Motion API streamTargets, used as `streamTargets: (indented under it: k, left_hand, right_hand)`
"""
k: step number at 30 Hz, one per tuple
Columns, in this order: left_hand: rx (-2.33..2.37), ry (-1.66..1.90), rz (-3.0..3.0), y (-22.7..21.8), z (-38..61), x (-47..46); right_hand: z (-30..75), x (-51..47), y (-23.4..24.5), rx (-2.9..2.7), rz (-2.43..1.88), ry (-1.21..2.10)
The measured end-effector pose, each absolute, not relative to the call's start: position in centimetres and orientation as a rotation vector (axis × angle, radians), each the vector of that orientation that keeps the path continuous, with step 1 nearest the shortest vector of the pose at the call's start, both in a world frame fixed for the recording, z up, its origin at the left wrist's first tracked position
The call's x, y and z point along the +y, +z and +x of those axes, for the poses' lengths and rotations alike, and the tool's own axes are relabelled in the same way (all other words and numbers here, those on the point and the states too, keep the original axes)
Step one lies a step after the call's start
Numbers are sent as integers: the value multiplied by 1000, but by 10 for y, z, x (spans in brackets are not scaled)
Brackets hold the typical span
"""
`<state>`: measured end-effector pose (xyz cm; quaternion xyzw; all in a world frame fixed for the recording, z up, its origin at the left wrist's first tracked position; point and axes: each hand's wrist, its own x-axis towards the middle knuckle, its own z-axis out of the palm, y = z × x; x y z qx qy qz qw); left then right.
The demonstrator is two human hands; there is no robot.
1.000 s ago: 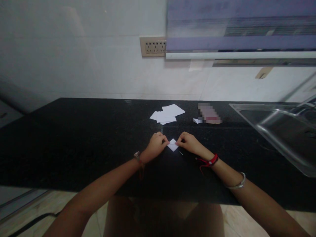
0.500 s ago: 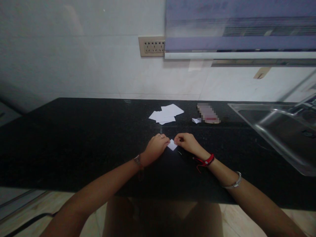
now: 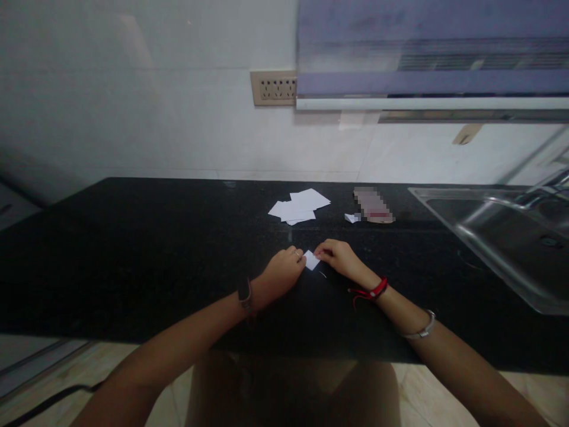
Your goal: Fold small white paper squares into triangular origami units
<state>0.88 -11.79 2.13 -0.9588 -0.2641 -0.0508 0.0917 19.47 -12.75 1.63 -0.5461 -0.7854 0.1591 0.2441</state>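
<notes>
A small white folded paper (image 3: 312, 260) lies on the black countertop, turned so that a corner points toward me. My left hand (image 3: 284, 267) has its fingers closed at the paper's left corner. From the other side, my right hand (image 3: 338, 256) pinches the right corner between thumb and fingers. The fine creases are too small to make out. Just below the paper lies a thin pale sliver (image 3: 323, 274). Behind my hands, several loose white sheets (image 3: 297, 207) overlap in a pile.
A blurred-out phone-like object (image 3: 374, 206) lies at the back right, with a small folded white paper piece (image 3: 351, 218) beside it. A steel sink (image 3: 480, 237) is set into the countertop (image 3: 133, 255) on the right. A wall socket panel (image 3: 273, 89) is above the counter.
My left hand has rolled over slightly at the wrist, so its wristband faces up more. My right hand stays almost still at the paper. The view has tilted a little.
</notes>
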Motion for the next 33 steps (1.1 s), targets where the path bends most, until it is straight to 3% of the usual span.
streamTargets:
  k: [14, 20, 27, 33]
  left_hand:
    - [-720, -171, -2877, 27, 6, -118]
    - [-735, -184, -2901, 28, 4, -117]
    - [-739, -177, -2962, 27, 0, -115]
    - [-703, -186, -3057, 28, -1, -110]
  right_hand:
    - [208, -120, 18, -1965, -1611, 756]
    - [206, -134, 25, -2317, -1329, 400]
    - [200, -149, 36, -2677, -1379, -5]
    - [200, -147, 36, -2731, -1413, -68]
